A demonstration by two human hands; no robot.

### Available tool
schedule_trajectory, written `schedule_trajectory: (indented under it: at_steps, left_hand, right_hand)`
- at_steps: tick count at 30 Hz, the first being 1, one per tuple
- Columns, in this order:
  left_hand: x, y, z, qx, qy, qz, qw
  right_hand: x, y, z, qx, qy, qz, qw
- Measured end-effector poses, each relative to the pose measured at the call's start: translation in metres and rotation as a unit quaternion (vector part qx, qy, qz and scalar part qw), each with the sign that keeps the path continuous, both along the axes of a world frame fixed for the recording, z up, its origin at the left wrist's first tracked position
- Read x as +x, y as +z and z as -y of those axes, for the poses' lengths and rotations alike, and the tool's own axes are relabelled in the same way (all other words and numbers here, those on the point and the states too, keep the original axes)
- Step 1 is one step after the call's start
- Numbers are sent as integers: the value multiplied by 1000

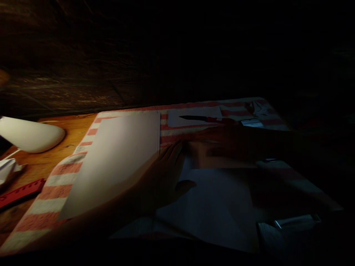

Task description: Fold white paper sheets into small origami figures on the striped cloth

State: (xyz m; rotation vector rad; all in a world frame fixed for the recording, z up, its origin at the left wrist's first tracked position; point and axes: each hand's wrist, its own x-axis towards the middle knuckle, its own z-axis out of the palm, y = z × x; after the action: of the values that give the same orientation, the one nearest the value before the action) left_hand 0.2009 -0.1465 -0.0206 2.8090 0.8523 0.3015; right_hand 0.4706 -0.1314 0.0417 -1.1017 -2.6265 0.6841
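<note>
My left hand (163,177) lies flat with its fingers stretched out, its palm over the left edge of a sheet of paper (222,210) in front of me. My right hand (222,138) reaches in from the right across the top of that sheet; it is dark and smeared by motion, and its fingers are hard to make out. Below it shows a lighter, brownish strip of paper (222,161), perhaps a folded part of the sheet. Just beyond the right hand, a knife with a dark blade (193,118) and reddish handle rests on a smaller white paper (174,118).
White paper (124,147) lies on the left of a red-and-white striped cloth (59,179). Further left on the wooden table are a white lamp-like object (33,135), a red ruler-like piece (22,193) and crumpled paper (8,170). A shiny object (296,222) lies at lower right, in deep shadow.
</note>
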Motion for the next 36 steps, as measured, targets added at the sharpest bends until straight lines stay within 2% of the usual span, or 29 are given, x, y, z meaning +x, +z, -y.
schedule_trajectory:
  at_steps: [3,8,12,21,30,36]
  left_hand:
    - [1,3,0,-16,5,-5,1000]
    - [1,2,0,-28,6,19,999]
    - [0,-3,0,-21,1,30,999]
    - [-1,-6,-2,-6,2,20,1000]
    - [0,-3,-1,-6,7,6,1000]
    - [-2,-4,-1,-4,5,7,1000]
  right_hand:
    - [-12,-14,8,-11,14,17,1000]
    - [-12,-45,21,75,-2,25,997]
    - [-12,-62,27,99,-29,45,994]
    - [-19,-65,35,161,-10,99,982]
    - [-19,-73,35,216,5,118,969]
    - [-14,-76,34,212,-1,123,969]
